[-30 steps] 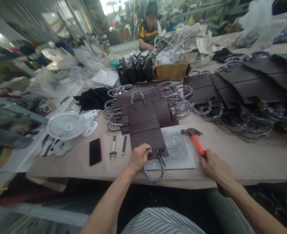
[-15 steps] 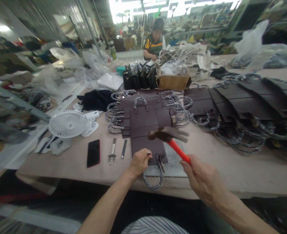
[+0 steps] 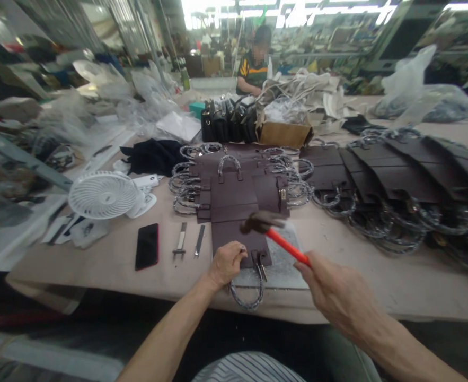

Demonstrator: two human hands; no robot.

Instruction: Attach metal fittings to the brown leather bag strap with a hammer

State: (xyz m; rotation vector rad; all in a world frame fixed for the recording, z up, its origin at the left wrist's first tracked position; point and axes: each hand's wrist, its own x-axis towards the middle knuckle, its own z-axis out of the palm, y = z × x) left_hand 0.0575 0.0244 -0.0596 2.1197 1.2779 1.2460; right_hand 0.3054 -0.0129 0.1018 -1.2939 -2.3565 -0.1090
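My right hand (image 3: 333, 289) grips the orange handle of a hammer (image 3: 275, 233), its dark head raised over a dark brown leather bag panel (image 3: 234, 233). The panel lies partly on a grey metal plate (image 3: 287, 262) near the table's front edge. My left hand (image 3: 226, 262) holds a small metal piece upright on the panel's near end, beside the wrapped handle (image 3: 247, 294) that hangs over the edge.
Stacks of brown panels with wrapped handles (image 3: 396, 175) fill the middle and right. A black phone (image 3: 147, 245), two metal tools (image 3: 188, 241) and a white fan (image 3: 103, 195) lie left. A cardboard box (image 3: 283, 132) and black bags (image 3: 228, 124) stand behind; a person (image 3: 253, 66) works beyond.
My right hand took the hammer off the table and raised it over the panel; its head has since come down slightly toward my left hand, which has stayed put.
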